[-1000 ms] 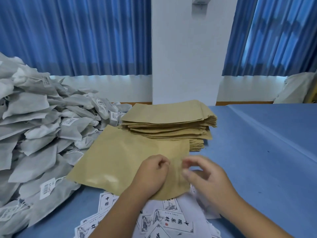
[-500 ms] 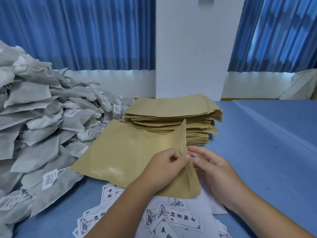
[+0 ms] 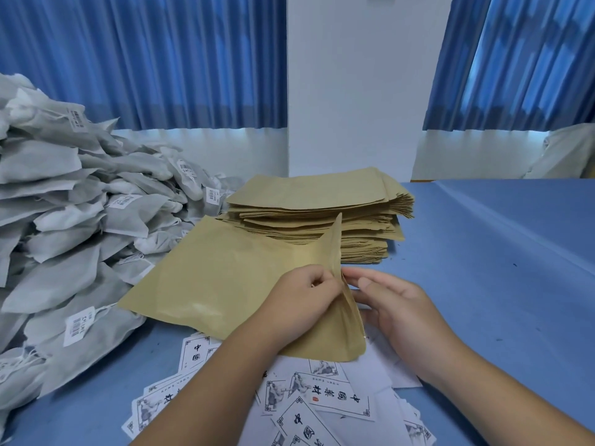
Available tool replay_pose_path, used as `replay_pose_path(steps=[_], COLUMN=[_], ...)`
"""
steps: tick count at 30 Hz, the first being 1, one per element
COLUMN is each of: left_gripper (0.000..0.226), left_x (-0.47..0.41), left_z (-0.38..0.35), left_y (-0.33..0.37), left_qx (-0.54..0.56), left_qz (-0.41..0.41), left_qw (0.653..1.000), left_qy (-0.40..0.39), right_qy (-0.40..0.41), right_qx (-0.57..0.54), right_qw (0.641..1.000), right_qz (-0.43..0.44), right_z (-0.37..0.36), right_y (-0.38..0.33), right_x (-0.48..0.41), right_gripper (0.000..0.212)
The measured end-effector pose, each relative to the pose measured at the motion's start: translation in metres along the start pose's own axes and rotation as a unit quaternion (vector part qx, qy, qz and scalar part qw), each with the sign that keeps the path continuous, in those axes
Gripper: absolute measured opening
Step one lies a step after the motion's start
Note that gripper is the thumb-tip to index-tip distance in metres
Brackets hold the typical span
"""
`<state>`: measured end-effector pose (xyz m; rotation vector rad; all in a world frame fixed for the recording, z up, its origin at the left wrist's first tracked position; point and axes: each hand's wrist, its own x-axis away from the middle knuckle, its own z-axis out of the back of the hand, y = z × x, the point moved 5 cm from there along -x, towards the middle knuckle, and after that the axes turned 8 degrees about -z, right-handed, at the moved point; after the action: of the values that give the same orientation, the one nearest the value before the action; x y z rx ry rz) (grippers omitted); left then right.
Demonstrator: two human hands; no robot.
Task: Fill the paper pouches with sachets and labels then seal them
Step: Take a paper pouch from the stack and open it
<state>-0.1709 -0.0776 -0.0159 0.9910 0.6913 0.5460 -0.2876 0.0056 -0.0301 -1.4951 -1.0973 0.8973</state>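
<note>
1 paper pouch is laid flat at table centre, partly over the near labels, with its right edge lifted upright. The interior is not visible, so contents cannot be told. The lifted edge is pinched by the left hand, fingers curled tight on the paper. The right hand is held just right of that edge, fingers nearly straight, tips touching it; a grip cannot be confirmed. A pouch stack is seen just beyond, a sachet heap at left, all on the blue table.
</note>
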Motion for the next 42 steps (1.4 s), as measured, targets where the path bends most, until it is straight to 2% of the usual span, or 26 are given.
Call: replay_pose_path(steps=[6, 9, 12, 14, 19, 22, 24, 28, 31, 34, 36, 37, 39, 41, 42], left_gripper=[0.022, 0.021, 0.018, 0.017, 0.053, 0.051, 0.049, 0.010, 0.013, 0.016, 0.019, 0.022, 0.030, 0.036, 0.036], left_x=[0.001, 0.000, -0.001, -0.003, -0.004, -0.002, 0.000, 0.001, -0.001, -0.003, -0.004, -0.005, -0.005, -0.005, -0.004], left_z=[-0.003, -0.001, 0.008, 0.014, 0.020, 0.025, 0.028, 0.035, 0.042, 0.052, 0.055, 0.054, 0.045, 0.033, 0.028], left_y=[0.012, 0.022, 0.024, 0.025, 0.032, 0.035, 0.036, 0.040, 0.044, 0.048, 0.050, 0.051, 0.052, 0.057, 0.060], left_qx=[-0.056, -0.041, -0.006, 0.010, -0.075, -0.043, -0.021, 0.005, 0.012, -0.006, -0.020, -0.033, -0.081, -0.151, -0.185], left_qz=[-0.064, -0.094, -0.067, -0.042, -0.026, -0.013, 0.005, 0.021, 0.036, 0.032, 0.021, 0.014, -0.001, -0.034, -0.059], left_qw=[0.996, 0.994, 0.995, 0.996, 0.995, 0.990, 0.987, 0.992, 0.998, 0.999, 0.998, 0.997, 0.993, 0.984, 0.977], left_qy=[0.012, 0.040, 0.076, 0.075, -0.056, -0.137, -0.161, -0.121, -0.053, 0.021, 0.060, 0.073, 0.086, 0.087, 0.088], right_qy=[0.034, 0.006, -0.056, -0.056, -0.041, -0.070, -0.068, -0.046, 0.001, 0.072, 0.120, 0.151, 0.194, 0.139, 0.099], right_qx=[0.008, 0.015, 0.039, 0.044, 0.075, 0.042, 0.034, 0.004, 0.025, 0.104, 0.207, 0.291, 0.477, 0.575, 0.592], right_qw=[0.999, 0.998, 0.992, 0.992, 0.995, 0.996, 0.996, 0.998, 0.998, 0.990, 0.971, 0.945, 0.838, 0.737, 0.718], right_qz=[-0.010, -0.056, -0.111, -0.099, -0.042, -0.031, -0.035, -0.039, -0.050, -0.058, -0.028, 0.020, 0.178, 0.325, 0.351], right_z=[-0.003, -0.010, -0.018, -0.022, -0.032, -0.032, -0.030, -0.027, -0.020, -0.008, -0.003, -0.002, -0.011, -0.030, -0.036], right_y=[-0.005, -0.016, -0.028, -0.032, -0.027, -0.027, -0.025, -0.025, -0.026, -0.028, -0.035, -0.041, -0.058, -0.070, -0.070], right_x=[-0.003, -0.010, -0.014, -0.016, -0.015, -0.011, -0.010, -0.008, -0.009, -0.010, -0.006, -0.004, 0.004, 0.011, 0.012], right_gripper=[0.015, 0.018, 0.016, 0.017, 0.031, 0.019, 0.016, 0.029, 0.028, 0.030, 0.024, 0.025, 0.027, 0.012, 0.009])
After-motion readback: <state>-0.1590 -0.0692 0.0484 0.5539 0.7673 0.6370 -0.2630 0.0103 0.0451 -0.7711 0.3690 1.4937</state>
